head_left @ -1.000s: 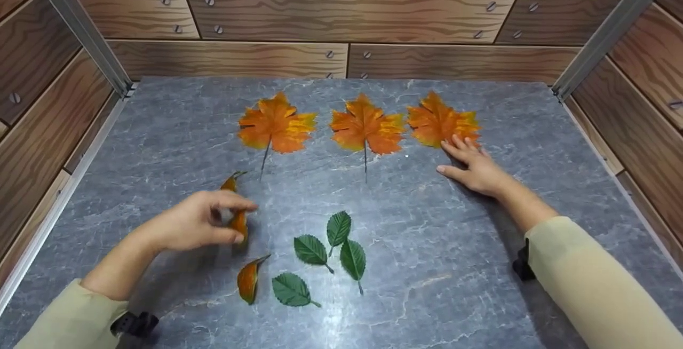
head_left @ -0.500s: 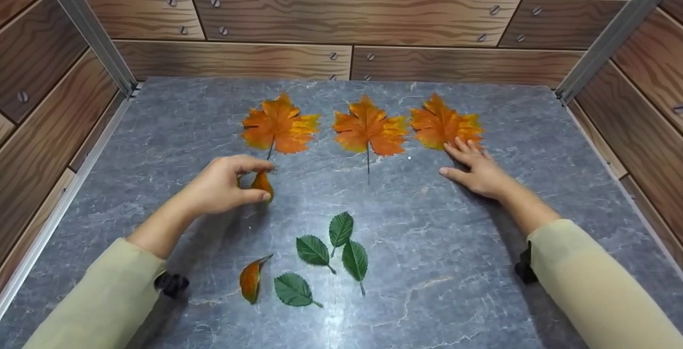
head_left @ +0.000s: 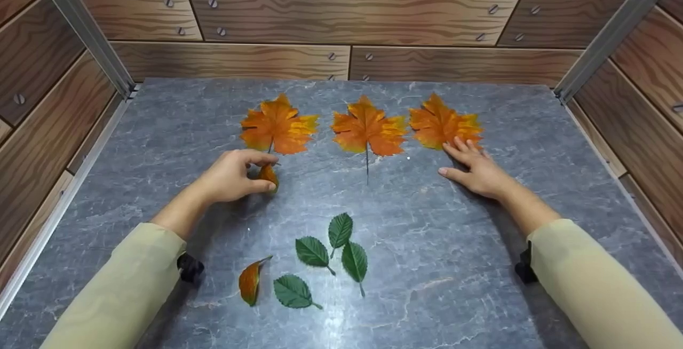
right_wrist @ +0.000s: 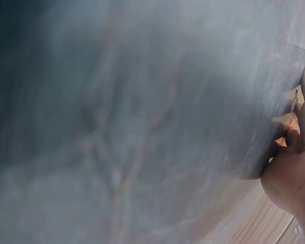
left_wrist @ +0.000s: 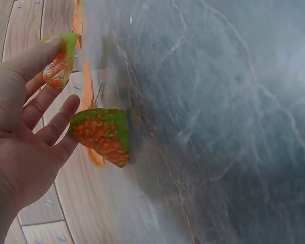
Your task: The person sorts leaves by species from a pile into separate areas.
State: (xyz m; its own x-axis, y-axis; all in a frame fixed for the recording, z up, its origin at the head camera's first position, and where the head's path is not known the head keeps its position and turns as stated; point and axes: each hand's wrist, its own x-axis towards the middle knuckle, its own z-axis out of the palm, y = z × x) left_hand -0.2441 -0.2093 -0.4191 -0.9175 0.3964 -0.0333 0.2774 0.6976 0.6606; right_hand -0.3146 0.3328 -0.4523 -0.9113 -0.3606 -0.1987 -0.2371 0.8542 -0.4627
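In the head view, a gray table (head_left: pixel 427 231) meets a wood wall (head_left: pixel 352 17). Left of the middle, toward its far edge, the left hand (head_left: pixel 230 175) narrowly pinches a curly leaf (head_left: pixel 268 175). Toward the far right corner, the right hand (head_left: pixel 474 169), fingers spread, touches a big leaf (head_left: pixel 440 120). Left wrist view: the pinch close up. Right wrist view: mostly blurry table.

No readable text, label, brand, number or sign on anything in any of the views.
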